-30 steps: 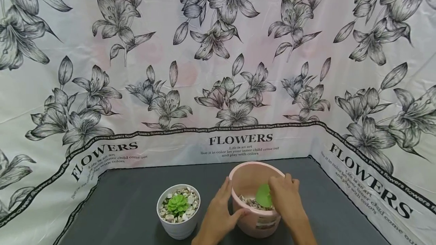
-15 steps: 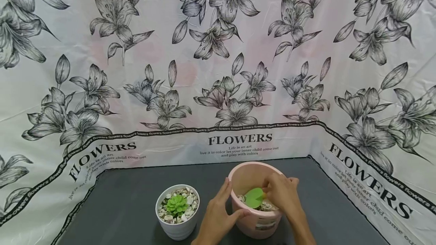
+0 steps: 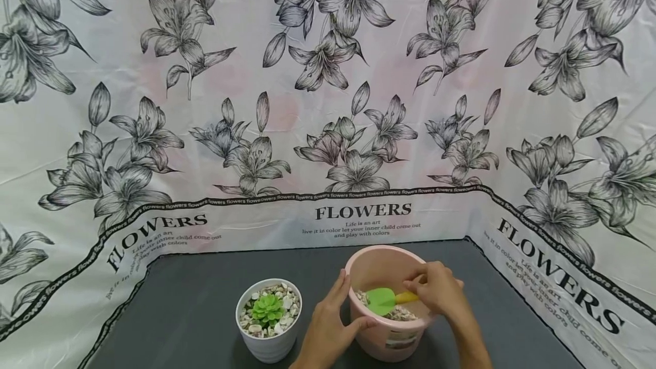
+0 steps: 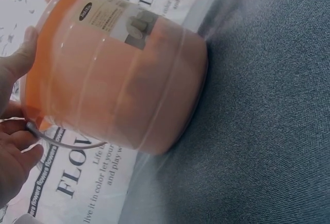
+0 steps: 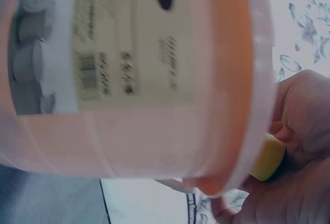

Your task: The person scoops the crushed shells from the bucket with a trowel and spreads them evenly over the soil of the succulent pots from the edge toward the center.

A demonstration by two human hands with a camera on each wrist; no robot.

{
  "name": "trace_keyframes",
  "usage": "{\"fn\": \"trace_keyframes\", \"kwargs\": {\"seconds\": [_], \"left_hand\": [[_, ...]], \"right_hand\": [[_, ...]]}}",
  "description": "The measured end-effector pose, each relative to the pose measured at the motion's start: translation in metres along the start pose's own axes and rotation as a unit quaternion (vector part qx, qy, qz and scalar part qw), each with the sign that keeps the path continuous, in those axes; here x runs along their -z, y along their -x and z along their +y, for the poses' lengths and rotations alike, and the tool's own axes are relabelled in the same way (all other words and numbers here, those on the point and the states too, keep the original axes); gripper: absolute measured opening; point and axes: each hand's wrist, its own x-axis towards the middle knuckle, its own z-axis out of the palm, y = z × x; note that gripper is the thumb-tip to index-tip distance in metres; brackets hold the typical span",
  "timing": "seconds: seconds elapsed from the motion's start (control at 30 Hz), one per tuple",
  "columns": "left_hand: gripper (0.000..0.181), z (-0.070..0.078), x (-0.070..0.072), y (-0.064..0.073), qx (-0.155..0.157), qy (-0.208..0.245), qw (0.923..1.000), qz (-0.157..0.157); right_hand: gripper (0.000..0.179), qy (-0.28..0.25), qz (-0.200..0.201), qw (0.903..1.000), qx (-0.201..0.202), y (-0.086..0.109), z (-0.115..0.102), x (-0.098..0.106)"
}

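Note:
A pink bucket [image 3: 371, 335] stands on the dark surface, with pale pebbles [image 3: 402, 314] in its bottom. My left hand [image 3: 327, 328] grips its left side, thumb at the front rim; the left wrist view shows fingers by the bucket's thin handle [image 4: 67, 144]. My right hand [image 3: 442, 290] reaches over the right rim and holds a small shovel by its yellow handle [image 3: 407, 297]. The shovel's green blade [image 3: 381, 301] lies sideways over the pebbles. In the right wrist view the yellow handle end [image 5: 268, 159] shows in the hand; the bucket wall hides the blade.
To the left of the bucket stands a white pot [image 3: 269, 347] with a green succulent [image 3: 267, 308] among pebbles. Behind and on both sides rises a white curtain [image 3: 359, 221] printed with flowers. A paper label [image 4: 124, 20] is stuck on the bucket.
Inside the bucket the green blade has swung from the right toward the left, and the yellow handle now shows. My right hand has turned and shifted slightly right. My left hand keeps its hold.

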Motion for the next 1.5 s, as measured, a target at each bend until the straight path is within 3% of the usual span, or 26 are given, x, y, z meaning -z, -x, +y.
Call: {"fn": "trace_keyframes", "kwargs": {"seconds": [0.5,0.87,1.13,1.5], "left_hand": [[0.097,-0.003,0.001,0.002,-0.004,-0.001,1.0,0.001],[0.101,-0.004,0.0,0.005,-0.009,-0.006,0.9999,0.008],[0.104,-0.001,-0.004,0.007,0.013,0.004,0.9999,-0.006],[0.091,0.0,0.002,0.014,0.011,-0.011,0.9995,0.028]], "right_hand": [[0.017,-0.104,0.014,0.9939,-0.034,0.016,0.006,0.032],[0.02,-0.118,0.022,0.9924,-0.03,0.027,0.009,0.049],[0.022,-0.135,0.03,0.9902,-0.017,0.033,0.004,0.054],[0.023,-0.142,0.018,0.9896,-0.001,0.035,-0.003,0.053]]}}
